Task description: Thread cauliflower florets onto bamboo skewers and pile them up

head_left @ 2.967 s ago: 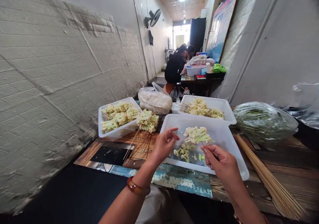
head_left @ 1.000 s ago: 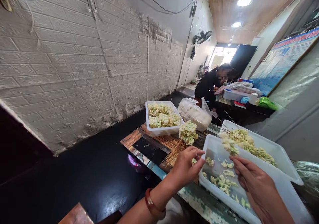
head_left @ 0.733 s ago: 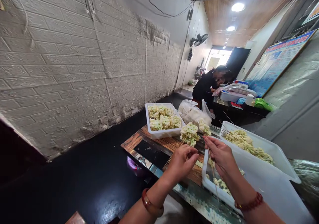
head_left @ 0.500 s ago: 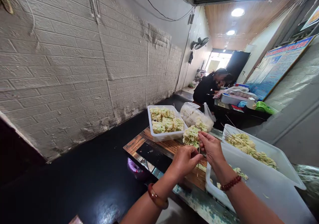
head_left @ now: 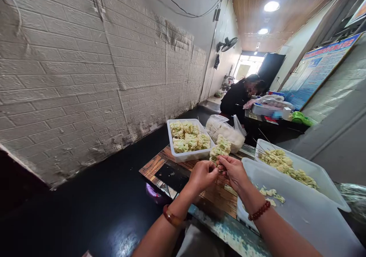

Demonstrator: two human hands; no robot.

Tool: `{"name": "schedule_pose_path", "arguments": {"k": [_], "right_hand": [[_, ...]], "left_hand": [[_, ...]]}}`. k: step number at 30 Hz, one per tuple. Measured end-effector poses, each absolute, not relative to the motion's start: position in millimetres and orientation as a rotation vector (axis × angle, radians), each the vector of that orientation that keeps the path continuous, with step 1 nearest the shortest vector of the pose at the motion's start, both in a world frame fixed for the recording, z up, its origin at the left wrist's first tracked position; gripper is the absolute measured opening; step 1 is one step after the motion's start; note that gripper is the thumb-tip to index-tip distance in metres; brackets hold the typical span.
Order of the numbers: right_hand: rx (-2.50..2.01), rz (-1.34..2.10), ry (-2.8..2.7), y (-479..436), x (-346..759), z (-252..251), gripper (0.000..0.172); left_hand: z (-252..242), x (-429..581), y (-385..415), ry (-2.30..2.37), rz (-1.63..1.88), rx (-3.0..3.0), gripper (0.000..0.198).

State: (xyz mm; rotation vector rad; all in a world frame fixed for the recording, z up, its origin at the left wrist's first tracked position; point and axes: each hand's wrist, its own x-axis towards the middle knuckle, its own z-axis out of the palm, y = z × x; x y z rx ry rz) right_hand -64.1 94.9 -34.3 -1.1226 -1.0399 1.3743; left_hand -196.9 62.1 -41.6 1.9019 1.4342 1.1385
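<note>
My left hand (head_left: 203, 176) and my right hand (head_left: 232, 172) meet over the front of the wooden table, fingers closed. Both pinch the thin stick of a cauliflower skewer (head_left: 220, 147), whose pale florets stand up just beyond my fingertips. Most of the stick is hidden by my fingers. Behind to the left, a white tub (head_left: 187, 157) holds several bunches of cauliflower (head_left: 191, 139). Beneath my right forearm is a large white bin (head_left: 303, 222) with a few loose florets (head_left: 271, 193) in it.
A second white tub (head_left: 326, 173) at the right holds cauliflower skewers (head_left: 286, 168), sticks jutting out. A clear plastic bag (head_left: 228, 135) with pale contents stands behind the skewer. Past it, a person in black (head_left: 235, 97) bends over a loaded table. A purple bin (head_left: 156, 193) sits below the table's left edge.
My hands have come together, with the right one shifted left and down toward the left. The stick that showed between them is now mostly covered. The view has shifted slightly.
</note>
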Motion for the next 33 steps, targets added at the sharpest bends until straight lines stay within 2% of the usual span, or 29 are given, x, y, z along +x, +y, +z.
{"name": "schedule_pose_path", "arguments": {"k": [5,19,29,33], "right_hand": [[-1.127,1.384,-1.081,100.7,-68.2,-41.4,0.038],[-1.235,1.325,-1.316,82.0,-44.9,-32.4,0.024],[-1.235,1.176,-1.237,35.9,32.2,-0.1,0.047],[-1.268,1.056,-1.109,12.8,75.1,0.5,0.045]], "left_hand": [[-46.4,-204.8,69.1,1.481,1.1,1.902,0.023],[-47.2,-208.7,67.8,1.505,1.067,1.997,0.025],[-46.7,-216.0,62.2,1.608,1.038,1.981,0.027],[-26.8,-212.0,53.6,1.64,1.221,1.921,0.026]]}}
